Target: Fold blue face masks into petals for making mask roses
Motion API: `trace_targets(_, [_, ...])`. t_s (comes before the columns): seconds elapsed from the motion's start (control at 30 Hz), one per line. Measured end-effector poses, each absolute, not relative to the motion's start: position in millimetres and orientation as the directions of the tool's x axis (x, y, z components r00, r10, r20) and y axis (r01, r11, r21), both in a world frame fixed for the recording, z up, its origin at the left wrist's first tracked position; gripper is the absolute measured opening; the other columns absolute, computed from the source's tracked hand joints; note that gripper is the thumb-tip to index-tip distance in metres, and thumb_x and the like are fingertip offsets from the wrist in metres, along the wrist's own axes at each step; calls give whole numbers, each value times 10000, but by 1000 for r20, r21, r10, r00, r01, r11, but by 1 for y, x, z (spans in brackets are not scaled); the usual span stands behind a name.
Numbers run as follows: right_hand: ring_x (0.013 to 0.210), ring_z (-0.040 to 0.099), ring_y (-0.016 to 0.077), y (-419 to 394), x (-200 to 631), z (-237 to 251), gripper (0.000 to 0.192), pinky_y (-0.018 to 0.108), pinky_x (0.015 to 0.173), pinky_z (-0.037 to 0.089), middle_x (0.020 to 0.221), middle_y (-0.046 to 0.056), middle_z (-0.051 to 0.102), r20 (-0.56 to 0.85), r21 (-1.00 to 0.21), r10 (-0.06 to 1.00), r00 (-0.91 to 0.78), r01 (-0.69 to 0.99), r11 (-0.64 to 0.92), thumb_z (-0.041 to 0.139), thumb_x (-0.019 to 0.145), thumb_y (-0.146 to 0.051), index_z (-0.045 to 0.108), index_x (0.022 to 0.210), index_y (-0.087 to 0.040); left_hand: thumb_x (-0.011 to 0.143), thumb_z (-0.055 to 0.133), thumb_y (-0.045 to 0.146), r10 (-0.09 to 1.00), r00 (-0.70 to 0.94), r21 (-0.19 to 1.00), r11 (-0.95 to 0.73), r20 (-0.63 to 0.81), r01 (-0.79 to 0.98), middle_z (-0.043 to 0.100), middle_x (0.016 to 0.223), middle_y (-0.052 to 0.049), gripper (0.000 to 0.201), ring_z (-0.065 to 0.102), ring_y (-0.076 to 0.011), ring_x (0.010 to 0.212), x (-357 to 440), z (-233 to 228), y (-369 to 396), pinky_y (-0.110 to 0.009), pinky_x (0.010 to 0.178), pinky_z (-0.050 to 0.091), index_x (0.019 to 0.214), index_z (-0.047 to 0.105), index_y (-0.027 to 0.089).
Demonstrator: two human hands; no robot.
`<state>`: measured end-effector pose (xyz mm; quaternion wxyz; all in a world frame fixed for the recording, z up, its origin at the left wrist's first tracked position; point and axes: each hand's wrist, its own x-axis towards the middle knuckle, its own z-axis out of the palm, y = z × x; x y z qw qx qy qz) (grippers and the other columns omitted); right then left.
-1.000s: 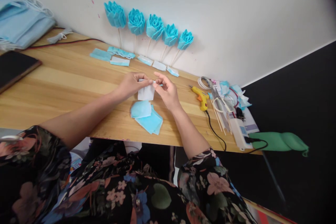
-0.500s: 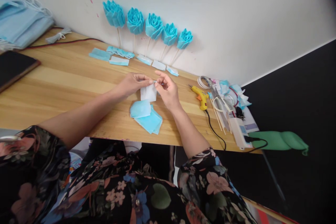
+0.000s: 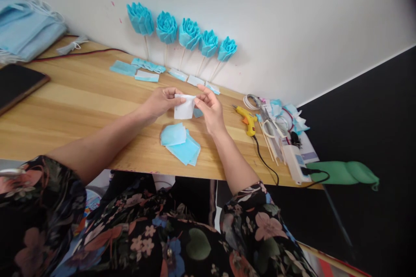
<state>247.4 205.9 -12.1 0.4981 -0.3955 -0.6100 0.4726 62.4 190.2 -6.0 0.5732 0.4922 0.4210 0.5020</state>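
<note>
Five finished blue fabric roses on sticks [image 3: 188,34] leaned against the wall; both hands, left [image 3: 160,103] and right [image 3: 209,106], pinched a small white fabric square [image 3: 184,107] above the wooden surface [image 3: 81,104], another flower seemingly barely begun.

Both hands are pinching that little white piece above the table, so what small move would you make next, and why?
Probably fold or roll the white piece along its top edge. The left hand and right hand pinch its upper corners, so it hangs free above the blue pieces on the table. The finished blue flowers against the wall look made of folded layers.
</note>
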Motion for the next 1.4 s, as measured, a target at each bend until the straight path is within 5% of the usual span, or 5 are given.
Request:
trace_targets(0.3, [899,640,156,213,255,-8,446,315,822,554,984,19,698,111,-984,988,-109,-154,93,725,764,-527,675,1128,-274,683,801,346,997,52,987,-40,49,-159,666,740,-2,228,587,-146,687,61,-3,191,-266,668,444,738,635,200])
trace_targets(0.7, [699,525,120,204,245,-16,373,253,664,443,717,-22,582,222,-948,949,-226,176,264,671,818,-573,644,793,-203,734,795,376,997,55,991,-54,61,-121,682,768,-30,251,621,-174,734,61,-4,190,-300,691,469,790,634,191])
trace_targets(0.83, [658,474,110,205,247,-16,373,249,635,408,690,-28,520,259,-934,936,-238,186,305,636,855,-567,617,768,-204,798,746,388,997,28,991,-66,70,-117,700,816,-36,257,634,-171,742,61,-5,190,-289,683,491,936,679,183])
trace_targets(1.03, [627,430,102,205,249,-16,364,244,608,377,675,-36,474,256,-945,936,-242,139,294,625,876,-554,597,773,-205,794,743,297,987,120,988,-91,105,-121,731,966,-58,531,686,-186,855,65,-6,191,-276,732,526,1284,589,163])
trace_targets(1.4, [634,439,108,207,251,-18,377,242,614,381,681,-40,478,287,-919,936,-204,218,329,570,899,-573,573,786,-214,728,749,184,989,138,990,-32,51,-136,706,798,0,634,652,-141,672,63,-11,194,-249,623,505,1328,546,162])
